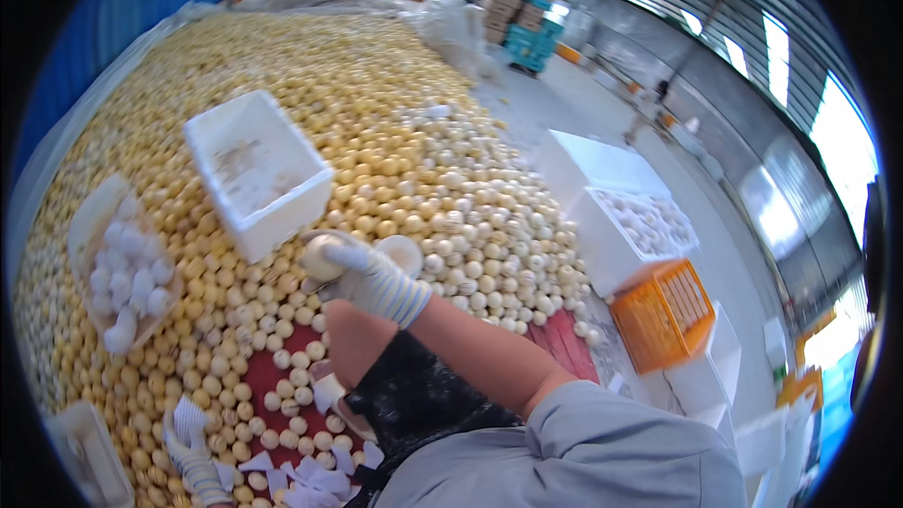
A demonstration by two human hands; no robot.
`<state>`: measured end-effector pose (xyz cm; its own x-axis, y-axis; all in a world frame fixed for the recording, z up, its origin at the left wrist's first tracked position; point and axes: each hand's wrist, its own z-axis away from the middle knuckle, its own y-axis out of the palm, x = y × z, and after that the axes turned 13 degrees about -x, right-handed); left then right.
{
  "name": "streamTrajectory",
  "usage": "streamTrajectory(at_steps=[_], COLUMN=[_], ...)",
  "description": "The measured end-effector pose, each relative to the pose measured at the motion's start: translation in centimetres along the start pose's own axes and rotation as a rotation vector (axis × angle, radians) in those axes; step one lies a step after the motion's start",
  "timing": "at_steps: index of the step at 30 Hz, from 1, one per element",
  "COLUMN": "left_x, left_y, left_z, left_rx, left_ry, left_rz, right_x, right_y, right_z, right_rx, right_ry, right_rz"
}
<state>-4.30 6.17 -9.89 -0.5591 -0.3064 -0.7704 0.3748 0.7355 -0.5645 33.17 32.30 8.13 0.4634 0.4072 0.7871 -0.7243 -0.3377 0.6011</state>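
My right hand (353, 268), in a white knitted glove with a striped cuff, is closed around a round pale melon-like fruit (323, 258) above the pile. A white round thing (402, 254) lies just beyond that wrist. Low on the left, my left hand (193, 463), also gloved, has its fingers around a white ribbed piece that looks like a foam net sleeve (190, 419). More white sleeves (315, 484) lie loose between my hands, near my legs. Round cream and yellow fruits (367, 160) spread all around, some over a red surface (268, 386).
An open white foam box (320, 190) sits on the fruit ahead. To the left a tub (85, 226) holds white-wrapped fruits; another pale box (99, 461) is at lower left. At right stand a foam box of white-wrapped fruits (583, 226) and an orange crate (649, 348).
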Motion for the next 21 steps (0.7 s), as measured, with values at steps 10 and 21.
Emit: streamTrajectory(at_steps=[10,21], left_x=[-9.1,-7.1], left_y=[-1.7,-3.1], left_z=[4.0,4.4], left_rx=[0.119,0.096], left_ry=[-0.248,-0.082], left_rz=[0.233,0.055], right_x=[10.4,12.3], right_y=[-46.1,-46.8], right_z=[34.4,23.8], right_rx=[-1.277,-1.205], right_ry=[-0.669,-0.338], right_rz=[-0.421,-0.039])
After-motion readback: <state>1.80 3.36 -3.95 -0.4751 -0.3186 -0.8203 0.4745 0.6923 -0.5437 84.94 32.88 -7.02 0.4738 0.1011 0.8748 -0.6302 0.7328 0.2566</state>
